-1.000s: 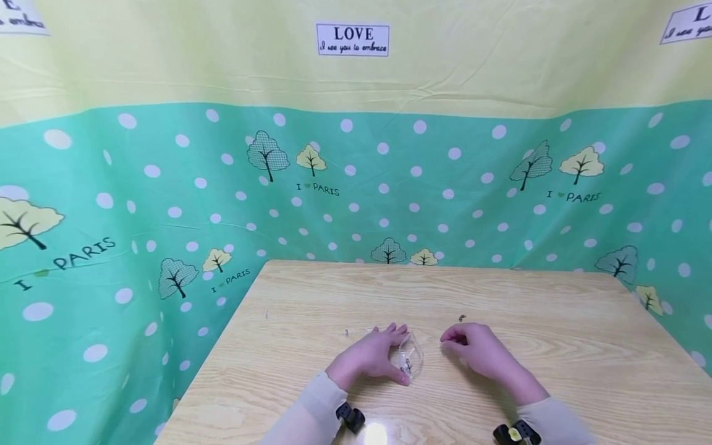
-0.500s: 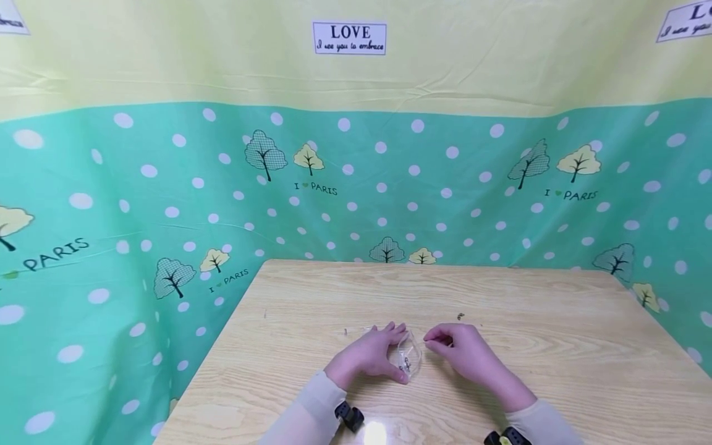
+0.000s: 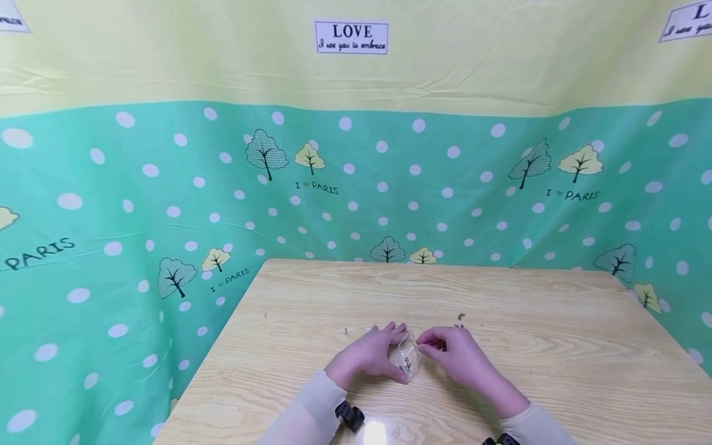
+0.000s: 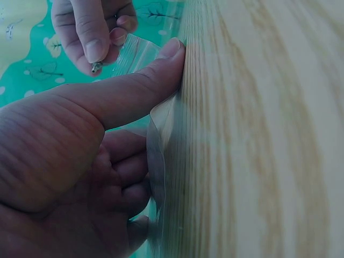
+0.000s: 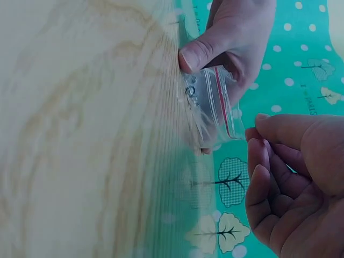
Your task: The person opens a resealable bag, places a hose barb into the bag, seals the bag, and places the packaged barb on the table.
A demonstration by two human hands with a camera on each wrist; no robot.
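Small clear plastic zip bag with a red line across its top (image 5: 207, 110): on the counter, a little nearer the person than the counter's middle. Zip end is lifted and faces the right; cannot tell how wide the mouth gapes. A few tiny dark ring-like pieces (image 5: 190, 90) sit inside, low down by the thumb.

Bare left hand (image 3: 371, 353) grips the bag between thumb and fingers, thumb along the near side, fingers at the far side. Bare right hand (image 3: 456, 352) pinches a tiny metallic piece (image 4: 97, 67) at the fingertips, just beside the bag's mouth. Whether more is tucked in its palm, cannot tell.

My reading: the step in hand is filling the bag, one small piece at a time, this one at the threshold. The next move calls for passing the pinched piece inside the lip before letting go, with the left hand keeping the mouth parted. Risk, I judge: the thin film folding, the piece dropping outside.

Farther out, beyond the right hand, tiny dark loose pieces (image 3: 461, 316) lie on the pale wood-grain counter (image 3: 556, 321). Left of the left hand, a tiny pale piece (image 3: 346, 331), too small to identify. Behind it all, a green-and-yellow printed fabric curtain (image 3: 478, 161).
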